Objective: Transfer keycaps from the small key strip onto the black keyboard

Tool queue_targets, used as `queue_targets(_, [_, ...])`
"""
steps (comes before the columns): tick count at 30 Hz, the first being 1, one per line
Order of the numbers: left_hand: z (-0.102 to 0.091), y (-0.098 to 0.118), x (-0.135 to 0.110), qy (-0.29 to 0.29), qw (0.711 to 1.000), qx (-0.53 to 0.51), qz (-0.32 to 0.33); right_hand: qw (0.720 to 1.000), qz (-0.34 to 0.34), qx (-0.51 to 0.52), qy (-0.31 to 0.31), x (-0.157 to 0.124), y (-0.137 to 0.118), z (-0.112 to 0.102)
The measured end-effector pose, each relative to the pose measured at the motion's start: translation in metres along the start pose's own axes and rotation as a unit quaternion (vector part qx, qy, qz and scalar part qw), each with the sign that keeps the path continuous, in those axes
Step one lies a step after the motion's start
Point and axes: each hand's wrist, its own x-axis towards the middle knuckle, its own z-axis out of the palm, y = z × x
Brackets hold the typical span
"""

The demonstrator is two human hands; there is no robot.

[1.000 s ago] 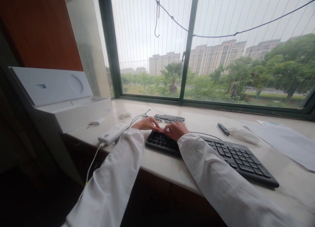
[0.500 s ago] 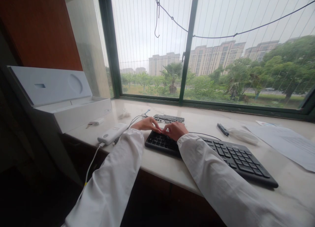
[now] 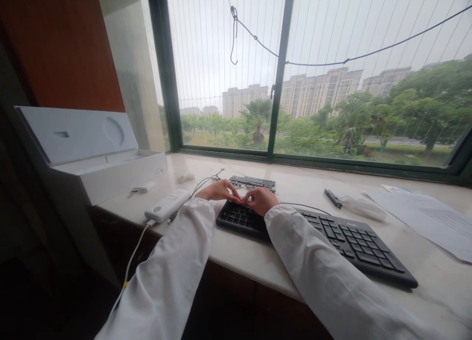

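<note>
A black keyboard [image 3: 368,246] lies along the front of the marble sill. Over the upper edge of its left part, my left hand [image 3: 221,190] and my right hand [image 3: 261,200] meet with their fingertips together in a pinch. Whatever they pinch is too small to make out. The left part of the keyboard shows bare key sockets [image 3: 239,215], while keycaps sit on the right part. Just beyond my hands lie loose keycaps [image 3: 254,182] in rows. My right forearm and sleeve hide the keyboard's middle.
An open white box [image 3: 121,175] stands at the left. Nearer are a white power bank [image 3: 167,208] with a cable and a small white item [image 3: 143,188]. A dark pen-like object [image 3: 333,198], a clear plastic bag [image 3: 365,208] and paper sheets [image 3: 424,222] lie at the right.
The view has tilted up slightly, so everything sits a little lower in the picture. Both hands stay pinched at nearly the same spot over the keyboard.
</note>
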Motion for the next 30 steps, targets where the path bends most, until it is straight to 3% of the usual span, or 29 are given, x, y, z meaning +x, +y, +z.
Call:
queue_targets(10, [-0.002,0.008,-0.001,-0.027,0.999,0.021,-0.02,0.997,0.028,0.073,-0.016,0.0,-0.002,-0.001])
queue_targets(15, [-0.006,0.018,0.003,-0.038,0.996,0.07,-0.037,0.995,0.048,0.078,-0.031,0.0,-0.005,-0.002])
queue_targets(30, [-0.008,0.029,0.008,-0.048,0.994,0.083,-0.043,0.993,0.082,0.065,-0.049,0.003,-0.009,-0.004])
